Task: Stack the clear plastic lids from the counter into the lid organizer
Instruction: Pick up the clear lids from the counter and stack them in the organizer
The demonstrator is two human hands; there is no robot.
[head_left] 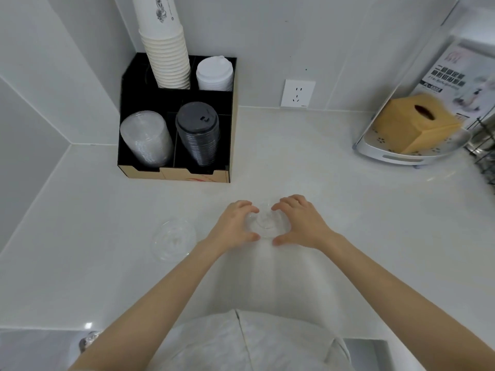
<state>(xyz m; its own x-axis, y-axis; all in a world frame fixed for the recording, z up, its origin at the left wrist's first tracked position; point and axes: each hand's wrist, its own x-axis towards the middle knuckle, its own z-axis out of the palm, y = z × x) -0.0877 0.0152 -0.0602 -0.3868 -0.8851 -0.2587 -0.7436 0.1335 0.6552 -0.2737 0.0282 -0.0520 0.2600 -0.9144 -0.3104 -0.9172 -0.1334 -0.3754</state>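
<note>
A clear plastic lid lies on the white counter between my two hands. My left hand curls around its left edge and my right hand around its right edge, fingertips touching the rim. Another clear lid rests on the counter to the left, apart from my hands. The black lid organizer stands at the back left. Its front left compartment holds a tilted stack of clear lids.
The organizer also holds black lids, white lids and a tall stack of paper cups. A wall socket is behind. A yellow tissue box sits on a rack at the right.
</note>
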